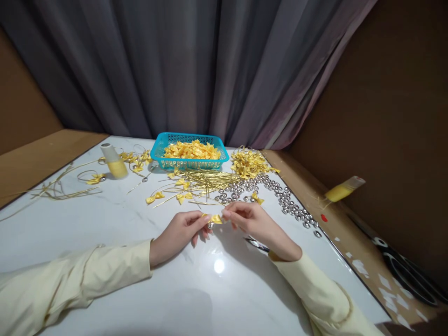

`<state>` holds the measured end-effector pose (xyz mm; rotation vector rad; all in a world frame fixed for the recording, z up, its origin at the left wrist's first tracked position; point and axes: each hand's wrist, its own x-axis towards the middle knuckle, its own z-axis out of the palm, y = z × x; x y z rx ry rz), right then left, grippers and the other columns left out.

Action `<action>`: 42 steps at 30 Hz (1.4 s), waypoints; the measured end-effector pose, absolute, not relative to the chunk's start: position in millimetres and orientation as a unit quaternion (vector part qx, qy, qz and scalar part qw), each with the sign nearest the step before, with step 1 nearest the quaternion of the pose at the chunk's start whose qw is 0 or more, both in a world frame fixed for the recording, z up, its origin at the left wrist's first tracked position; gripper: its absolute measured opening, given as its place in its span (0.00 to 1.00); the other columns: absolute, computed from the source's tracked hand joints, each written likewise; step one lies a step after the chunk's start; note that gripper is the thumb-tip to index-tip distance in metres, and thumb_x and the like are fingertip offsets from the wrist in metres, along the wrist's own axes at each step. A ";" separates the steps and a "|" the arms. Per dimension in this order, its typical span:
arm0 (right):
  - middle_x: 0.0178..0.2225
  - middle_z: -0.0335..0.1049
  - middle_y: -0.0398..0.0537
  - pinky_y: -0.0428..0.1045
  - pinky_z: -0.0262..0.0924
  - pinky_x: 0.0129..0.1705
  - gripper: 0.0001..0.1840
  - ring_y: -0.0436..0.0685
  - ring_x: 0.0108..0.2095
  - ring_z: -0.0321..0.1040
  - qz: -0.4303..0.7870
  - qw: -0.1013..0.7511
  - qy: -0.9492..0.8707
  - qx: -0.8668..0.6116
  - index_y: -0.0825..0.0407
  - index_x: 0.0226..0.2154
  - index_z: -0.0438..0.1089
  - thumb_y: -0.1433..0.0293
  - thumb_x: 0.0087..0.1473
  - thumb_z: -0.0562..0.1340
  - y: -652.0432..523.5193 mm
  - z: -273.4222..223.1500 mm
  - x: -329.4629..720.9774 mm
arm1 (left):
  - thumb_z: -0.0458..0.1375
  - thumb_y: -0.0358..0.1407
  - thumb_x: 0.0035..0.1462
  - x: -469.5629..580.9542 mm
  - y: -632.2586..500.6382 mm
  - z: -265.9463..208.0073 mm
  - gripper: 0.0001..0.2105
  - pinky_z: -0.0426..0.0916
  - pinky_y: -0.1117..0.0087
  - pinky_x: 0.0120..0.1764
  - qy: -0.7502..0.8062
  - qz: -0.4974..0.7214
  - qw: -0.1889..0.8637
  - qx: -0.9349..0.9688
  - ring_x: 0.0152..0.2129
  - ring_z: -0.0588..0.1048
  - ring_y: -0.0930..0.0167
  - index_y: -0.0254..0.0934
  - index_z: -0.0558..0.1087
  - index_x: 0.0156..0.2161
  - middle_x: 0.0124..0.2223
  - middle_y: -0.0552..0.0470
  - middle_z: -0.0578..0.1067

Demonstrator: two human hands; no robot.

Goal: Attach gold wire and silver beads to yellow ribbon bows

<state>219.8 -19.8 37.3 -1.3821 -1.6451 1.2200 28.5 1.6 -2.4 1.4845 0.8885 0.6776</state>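
Over the middle of the white table, my left hand [180, 233] pinches a small yellow ribbon bow [217, 219] between thumb and fingers. A shiny silver bead [210, 225] shows just below the bow, by the left fingertips. Just right of the bow, my right hand [250, 219] is closed in a pinch; whatever its fingertips hold is too small to make out. Beyond both hands lie a bundle of gold cords [210, 179], several loose yellow bows [184, 198] and many scattered silver beads [238, 189]. A small metal tool [257, 243] lies partly hidden under my right wrist.
A blue basket [159, 161] full of yellow bows stands at the back, with a pile of corded bows [248, 163] to its right. A glue bottle [115, 161] stands at left; another bottle [345, 189] and black scissors [406, 275] are beyond the right edge.
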 end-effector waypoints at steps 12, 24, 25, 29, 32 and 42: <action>0.16 0.67 0.41 0.43 0.39 0.17 0.13 0.43 0.14 0.49 0.583 0.236 -0.636 -0.447 0.54 0.29 0.68 0.61 0.52 0.62 -33.3 77.6 260.2 | 0.54 0.46 0.56 27.9 2.7 -4.6 0.18 0.62 0.75 0.21 0.398 0.307 0.597 0.626 0.18 0.66 0.76 0.31 0.72 0.27 0.27 0.50 0.74; 0.19 0.70 0.45 0.44 0.43 0.16 0.12 0.45 0.15 0.48 0.360 0.449 -0.628 -0.523 0.54 0.27 0.69 0.61 0.52 0.62 -27.0 69.9 252.1 | 0.54 0.45 0.54 29.1 -0.8 0.6 0.17 0.64 0.74 0.25 0.401 0.264 0.579 0.658 0.20 0.67 0.74 0.33 0.72 0.24 0.25 0.50 0.74; 0.18 0.69 0.45 0.44 0.42 0.16 0.11 0.45 0.15 0.48 0.395 0.443 -0.627 -0.505 0.54 0.27 0.69 0.62 0.52 0.63 -29.9 73.1 254.5 | 0.54 0.45 0.54 29.3 0.1 0.1 0.17 0.64 0.73 0.25 0.401 0.270 0.582 0.654 0.20 0.68 0.74 0.33 0.73 0.24 0.25 0.50 0.74; 0.22 0.72 0.44 0.42 0.41 0.15 0.12 0.44 0.14 0.49 0.538 0.340 -0.634 -0.440 0.51 0.39 0.65 0.66 0.52 0.64 -40.8 86.6 275.4 | 0.55 0.46 0.54 28.9 4.5 -3.9 0.17 0.65 0.72 0.26 0.397 0.312 0.600 0.620 0.21 0.68 0.74 0.32 0.73 0.27 0.28 0.49 0.75; 0.30 0.74 0.49 0.43 0.53 0.19 0.20 0.46 0.18 0.60 0.588 0.183 -0.682 -0.395 0.50 0.47 0.62 0.66 0.52 0.63 -47.0 98.0 291.1 | 0.55 0.46 0.54 28.2 8.2 -7.0 0.17 0.66 0.71 0.28 0.406 0.342 0.602 0.596 0.21 0.69 0.74 0.31 0.72 0.27 0.29 0.48 0.75; 0.30 0.72 0.49 0.47 0.57 0.32 0.05 0.53 0.29 0.66 0.162 0.095 -0.847 -0.497 0.54 0.29 0.70 0.77 0.51 0.59 31.9 60.0 236.8 | 0.55 0.44 0.54 28.1 6.0 -3.3 0.15 0.64 0.72 0.30 0.403 0.297 0.581 0.641 0.25 0.70 0.71 0.33 0.73 0.27 0.28 0.51 0.75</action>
